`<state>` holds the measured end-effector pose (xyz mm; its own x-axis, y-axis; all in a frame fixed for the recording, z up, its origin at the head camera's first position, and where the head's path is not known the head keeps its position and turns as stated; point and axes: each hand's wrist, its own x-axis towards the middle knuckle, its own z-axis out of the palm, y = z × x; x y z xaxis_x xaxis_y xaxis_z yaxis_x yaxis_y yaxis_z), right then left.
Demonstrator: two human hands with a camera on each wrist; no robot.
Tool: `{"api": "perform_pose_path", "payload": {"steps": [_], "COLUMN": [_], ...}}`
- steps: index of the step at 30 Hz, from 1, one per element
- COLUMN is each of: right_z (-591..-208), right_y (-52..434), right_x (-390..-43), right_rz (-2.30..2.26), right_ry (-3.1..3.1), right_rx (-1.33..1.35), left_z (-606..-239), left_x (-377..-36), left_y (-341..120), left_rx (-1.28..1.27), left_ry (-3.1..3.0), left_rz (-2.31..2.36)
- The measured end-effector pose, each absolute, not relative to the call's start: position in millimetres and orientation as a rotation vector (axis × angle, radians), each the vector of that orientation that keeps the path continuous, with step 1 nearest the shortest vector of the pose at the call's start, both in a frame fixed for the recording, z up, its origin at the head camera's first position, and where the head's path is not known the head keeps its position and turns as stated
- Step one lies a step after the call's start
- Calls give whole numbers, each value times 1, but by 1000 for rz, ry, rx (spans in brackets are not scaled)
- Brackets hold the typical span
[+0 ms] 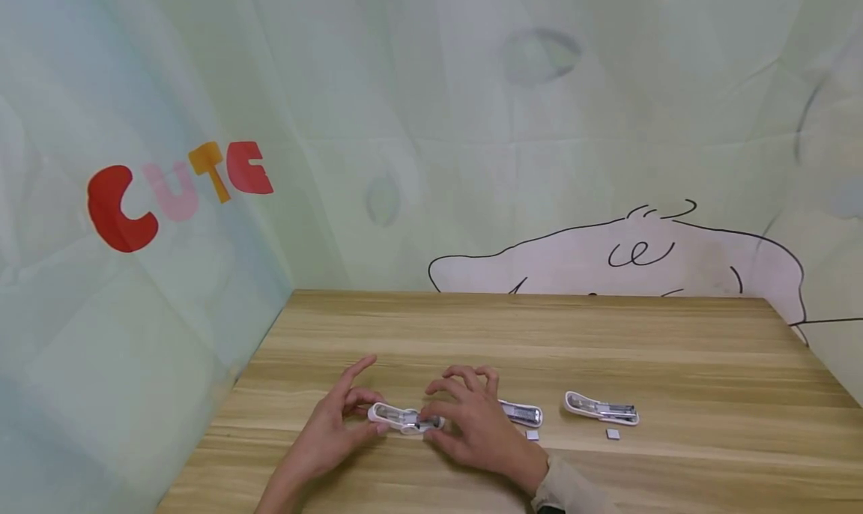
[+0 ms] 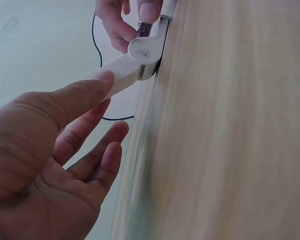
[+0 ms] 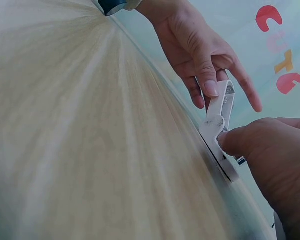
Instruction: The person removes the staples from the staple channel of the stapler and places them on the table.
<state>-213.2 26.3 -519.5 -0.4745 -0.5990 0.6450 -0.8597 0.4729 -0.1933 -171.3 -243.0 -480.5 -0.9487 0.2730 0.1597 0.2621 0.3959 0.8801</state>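
Note:
A white stapler (image 1: 391,413), swung open, lies on the wooden table between both hands. My left hand (image 1: 335,428) pinches the tip of its raised upper arm (image 2: 121,75) between thumb and a finger, its other fingers apart from it. At the opposite end, my right hand (image 1: 475,428) grips the lower half (image 3: 232,171) by the rail, thumb on the near side. In the left wrist view the right fingertips (image 2: 149,12) are at the dark rail, behind the round hinge (image 2: 144,50). The right hand partly hides the stapler's inside in the head view.
Right of my right hand lies a second open stapler (image 1: 526,414), partly covered by it. A third open stapler (image 1: 602,409) is farther right. One small pale block (image 1: 532,435) and another small block (image 1: 612,434) lie just in front of them. A printed curtain (image 1: 404,162) stands behind the table.

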Motion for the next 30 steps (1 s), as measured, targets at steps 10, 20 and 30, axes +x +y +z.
{"api": "perform_pose_path", "payload": {"steps": [10, 20, 30], "right_z": [-517, -510, -509], "right_y": [26, 26, 22], "right_x": [-215, -212, -198], "right_rz": [754, 737, 636], "right_ry": [-2098, -1982, -2056], "right_rx": [1223, 1190, 1362], "left_z": [-479, -479, -479], "left_x": [-170, -170, -171], "left_y": [-242, -242, -242], "left_rx": [459, 484, 504], "left_ry": [2611, 2610, 2606], "left_rz": [1660, 1664, 1674]}}
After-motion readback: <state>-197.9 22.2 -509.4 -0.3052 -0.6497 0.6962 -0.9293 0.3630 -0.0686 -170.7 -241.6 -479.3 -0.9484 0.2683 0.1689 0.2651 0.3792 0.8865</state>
